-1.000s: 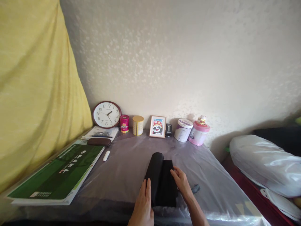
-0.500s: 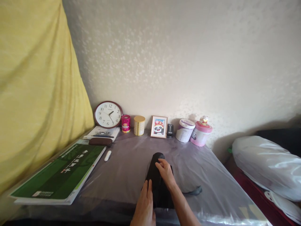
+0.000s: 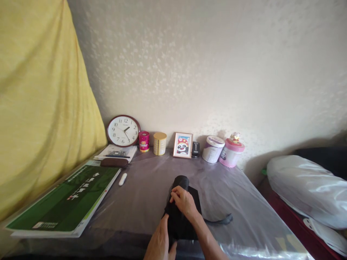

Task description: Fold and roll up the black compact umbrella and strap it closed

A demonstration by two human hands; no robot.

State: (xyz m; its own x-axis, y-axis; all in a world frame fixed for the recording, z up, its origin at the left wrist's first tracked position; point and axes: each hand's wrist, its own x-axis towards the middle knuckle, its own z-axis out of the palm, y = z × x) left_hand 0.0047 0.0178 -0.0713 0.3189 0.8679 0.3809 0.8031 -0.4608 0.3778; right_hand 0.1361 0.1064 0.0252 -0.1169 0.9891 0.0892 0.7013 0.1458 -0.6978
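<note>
A black cloth bundle [image 3: 189, 227], partly rolled or folded, lies near the front of the table. Its rounded far end points toward the wall, and a flat black panel shows on the right. From its right side a thin dark strap [image 3: 221, 219] trails over the tabletop. My left hand [image 3: 159, 240] grips the bundle's near left edge, thumb and fingers on either side of the cloth. On top of the bundle, my right hand [image 3: 183, 201] is closed with curled fingers pinching the fabric. The cloth under my right palm is hidden.
A green book [image 3: 65, 202] and a white stick-like object [image 3: 123, 179] lie left, beside a brown case [image 3: 114, 163]. Along the wall stand a clock [image 3: 124, 130], tins [image 3: 159, 143], a panda picture frame [image 3: 183, 145] and tubs [image 3: 213, 149]. A plastic-wrapped bundle [image 3: 306, 187] sits right.
My right hand has moved left across the bundle, its fingers curling in more. My left hand has shifted slightly down and left. More of the flat black panel shows on the right.
</note>
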